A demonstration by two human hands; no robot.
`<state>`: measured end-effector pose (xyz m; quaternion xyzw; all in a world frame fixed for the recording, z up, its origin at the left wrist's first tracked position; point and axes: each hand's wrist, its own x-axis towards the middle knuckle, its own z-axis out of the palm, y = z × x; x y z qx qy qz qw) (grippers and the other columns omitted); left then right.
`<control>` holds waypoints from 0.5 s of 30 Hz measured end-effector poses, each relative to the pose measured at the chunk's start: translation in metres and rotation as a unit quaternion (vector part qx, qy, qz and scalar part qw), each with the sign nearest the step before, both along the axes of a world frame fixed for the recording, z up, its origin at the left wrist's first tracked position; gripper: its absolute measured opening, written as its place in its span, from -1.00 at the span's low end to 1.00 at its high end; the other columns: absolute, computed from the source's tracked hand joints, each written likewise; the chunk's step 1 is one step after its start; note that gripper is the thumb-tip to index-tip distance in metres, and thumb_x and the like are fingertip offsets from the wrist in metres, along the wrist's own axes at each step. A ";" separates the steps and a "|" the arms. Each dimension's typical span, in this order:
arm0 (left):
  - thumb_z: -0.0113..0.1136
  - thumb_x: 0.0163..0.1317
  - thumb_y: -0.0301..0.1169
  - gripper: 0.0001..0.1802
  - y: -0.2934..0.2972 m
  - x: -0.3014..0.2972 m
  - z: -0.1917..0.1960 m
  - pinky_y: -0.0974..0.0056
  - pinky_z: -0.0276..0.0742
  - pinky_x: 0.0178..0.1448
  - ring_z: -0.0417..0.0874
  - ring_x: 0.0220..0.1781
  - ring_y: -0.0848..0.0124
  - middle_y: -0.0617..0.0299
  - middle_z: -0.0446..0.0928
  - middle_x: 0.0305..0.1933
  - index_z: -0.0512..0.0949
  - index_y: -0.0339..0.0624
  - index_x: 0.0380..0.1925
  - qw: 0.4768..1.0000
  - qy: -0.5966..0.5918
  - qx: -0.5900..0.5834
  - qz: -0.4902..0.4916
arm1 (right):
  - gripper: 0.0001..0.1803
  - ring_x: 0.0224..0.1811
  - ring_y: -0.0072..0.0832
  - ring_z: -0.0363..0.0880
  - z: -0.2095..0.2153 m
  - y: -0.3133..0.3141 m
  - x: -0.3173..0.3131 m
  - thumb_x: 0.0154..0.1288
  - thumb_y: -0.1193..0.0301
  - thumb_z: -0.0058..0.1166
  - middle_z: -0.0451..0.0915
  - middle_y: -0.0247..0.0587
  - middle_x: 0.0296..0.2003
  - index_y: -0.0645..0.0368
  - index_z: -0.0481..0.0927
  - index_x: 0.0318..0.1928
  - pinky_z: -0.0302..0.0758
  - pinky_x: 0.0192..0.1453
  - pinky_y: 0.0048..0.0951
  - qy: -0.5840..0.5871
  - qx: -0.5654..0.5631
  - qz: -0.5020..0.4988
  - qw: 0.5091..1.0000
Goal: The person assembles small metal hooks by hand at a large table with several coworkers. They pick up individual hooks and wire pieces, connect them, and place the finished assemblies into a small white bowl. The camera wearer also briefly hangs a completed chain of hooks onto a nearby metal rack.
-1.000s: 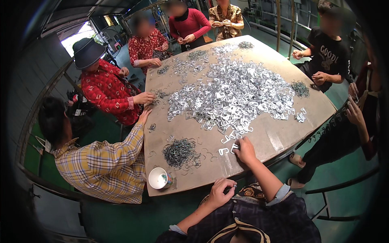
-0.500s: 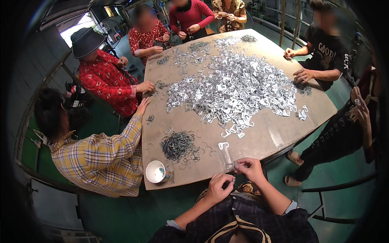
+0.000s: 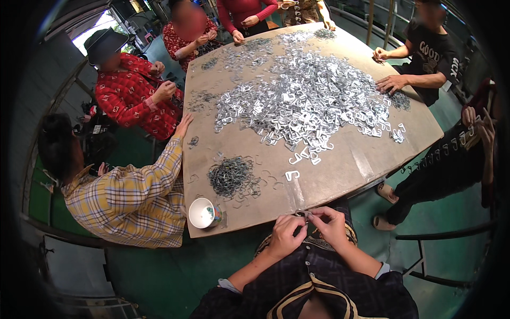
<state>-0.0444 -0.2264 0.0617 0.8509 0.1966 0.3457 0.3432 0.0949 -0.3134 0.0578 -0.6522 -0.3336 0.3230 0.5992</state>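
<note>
Silver hook heap point(image 3: 313, 101), one cup point(image 3: 194, 219), wearer's two hands point(image 3: 286, 235) point(image 3: 330, 228)

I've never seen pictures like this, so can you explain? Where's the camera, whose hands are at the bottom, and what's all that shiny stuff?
There's no machine: each grip is a person's bare hand. A wide camera on that person's head looks down and took every picture, making straight edges bend. Their left grip and right grip are close together by the table, holding a small dark piece I can't make out clearly. On the table lie a heap of shiny, hook-shaped pieces, a darker pile of thin, wiry bits, and a cup.
</note>
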 end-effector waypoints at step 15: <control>0.27 0.13 -0.44 -0.89 0.051 -0.022 0.010 0.13 0.58 -0.16 0.68 -0.30 0.08 0.09 0.66 -0.36 0.66 -0.20 -0.35 0.988 0.135 -0.059 0.043 | -0.89 -0.34 -0.46 0.58 -0.004 -0.011 -0.002 0.06 0.70 0.22 0.57 -0.17 -0.37 0.32 0.60 -0.37 0.52 -0.29 -0.51 -0.165 0.065 -0.008 0.984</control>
